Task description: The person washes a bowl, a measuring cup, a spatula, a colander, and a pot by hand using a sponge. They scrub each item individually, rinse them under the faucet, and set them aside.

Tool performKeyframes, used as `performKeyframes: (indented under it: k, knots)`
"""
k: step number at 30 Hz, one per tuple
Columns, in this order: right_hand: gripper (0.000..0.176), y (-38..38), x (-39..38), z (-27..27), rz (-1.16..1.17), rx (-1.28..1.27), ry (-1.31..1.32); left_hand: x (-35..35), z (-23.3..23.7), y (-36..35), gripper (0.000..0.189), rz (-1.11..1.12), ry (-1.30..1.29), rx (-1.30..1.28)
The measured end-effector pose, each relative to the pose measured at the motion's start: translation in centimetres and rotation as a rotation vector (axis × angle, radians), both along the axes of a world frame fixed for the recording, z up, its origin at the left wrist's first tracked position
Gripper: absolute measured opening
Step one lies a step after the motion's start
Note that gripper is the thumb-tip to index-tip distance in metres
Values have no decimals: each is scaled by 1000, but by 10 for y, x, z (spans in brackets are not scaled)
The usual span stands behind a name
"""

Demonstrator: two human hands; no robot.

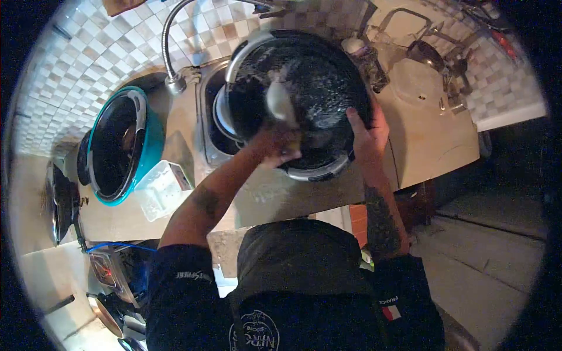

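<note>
A large round black tub (328,88) with grey handles is tilted over the sink (206,126), its wet inside facing me. My right hand (372,131) grips the tub's right rim, thumb on the inner side and fingers around the outside. My left hand (281,143) is inside the lower left part of the tub, blurred by motion; a bit of something yellow shows at its fingers, too smeared to name. A whitish blurred patch, perhaps water or foam, shows just above that hand. Behind the tub, part of a pale round dish (223,111) shows in the sink.
On the left of the counter (298,199) stand a teal tub (153,140) with a black inside and a clear plastic container (164,190). A flexible faucet (175,85) hangs left of the sink. To the right are a transparent container (413,79) and a dark glass-like item (426,54).
</note>
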State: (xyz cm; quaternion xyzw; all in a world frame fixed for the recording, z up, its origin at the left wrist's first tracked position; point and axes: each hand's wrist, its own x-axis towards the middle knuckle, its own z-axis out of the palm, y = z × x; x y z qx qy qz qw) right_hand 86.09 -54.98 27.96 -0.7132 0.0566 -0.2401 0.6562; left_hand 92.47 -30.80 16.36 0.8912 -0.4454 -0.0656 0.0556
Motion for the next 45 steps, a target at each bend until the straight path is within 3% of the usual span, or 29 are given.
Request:
performKeyframes:
  k: [1, 3, 6, 8, 9, 10, 12, 14, 15, 17, 19, 22, 23, 25, 27, 29, 31, 34, 35, 37, 39, 40, 41, 44, 45]
  knots:
    - [47, 4, -5, 0, 15, 31, 14, 14, 6, -1, 62, 29, -150, 144]
    - [41, 14, -10, 0, 42, 96, 31, 42, -7, 1, 61, 314, -555, 295]
    - [33, 30, -3, 2, -28, 130, -2, 35, -99, -15, 58, 328, -405, 19]
    - [33, 33, 11, -1, -99, 42, 24, 3, -37, -67, 56, 455, 23, -287]
    - [35, 33, 14, -4, -99, 39, 49, -2, -38, -88, 54, 505, 165, -573]
    - [37, 33, 18, -6, -95, 36, 72, 0, -28, -113, 55, 373, 505, -830]
    - [39, 35, 24, -6, -73, 88, 61, 2, 33, -129, 56, 293, 897, -1226]
    - [38, 38, 20, -8, -41, 200, 17, -22, 114, -124, 56, 453, 1019, -1524]
    - [38, 37, 17, -10, -66, 211, 28, -25, 81, -117, 60, 334, 742, -1284]
    - [37, 34, 15, -11, -121, 230, 43, -60, 45, -57, 57, 224, 565, -672]
    - [34, 28, 14, -13, -77, 268, -8, -27, 27, 11, 53, 74, 456, 190]
    - [29, 39, 17, -13, -85, 313, -8, -50, -1, 14, 48, 349, 282, 48]
    - [28, 46, 22, -10, -91, 323, -5, -76, -9, -13, 48, 385, 120, -279]
    - [27, 46, 28, -13, -37, 405, -13, -94, 11, -58, 50, 424, 46, -723]
    - [24, 47, 26, -13, -17, 465, -13, -98, 75, -73, 52, 445, 267, -961]
    - [19, 49, 26, -9, -19, 512, -21, -91, 20, -7, 55, 165, 546, -957]
    - [13, 28, 37, -31, 32, 575, -48, -78, -27, 40, 59, 103, 655, -930]
    - [11, 39, 33, -32, 16, 592, 24, -86, -50, 46, 63, 341, 475, -906]
    - [12, 46, 33, -26, 23, 574, 43, -93, -41, 16, 64, 392, 313, -915]
    - [12, 58, 29, -16, 46, 537, 63, -89, 33, -21, 59, 357, -52, -694]
    - [11, 60, 24, -4, 98, 526, 116, -84, 93, -22, 55, 447, 151, -584]
    - [11, 56, 20, 5, 135, 537, 172, -84, 102, -22, 53, 489, 259, -525]
    - [11, 53, 17, 10, 173, 548, 223, -86, 95, -10, 47, 429, 137, -578]
    - [9, 57, 12, 2, 194, 363, 226, -88, 75, -21, 42, 472, 204, -887]
    - [22, 59, 13, -14, 164, 339, 132, -79, 82, -35, 42, 404, 131, -981]
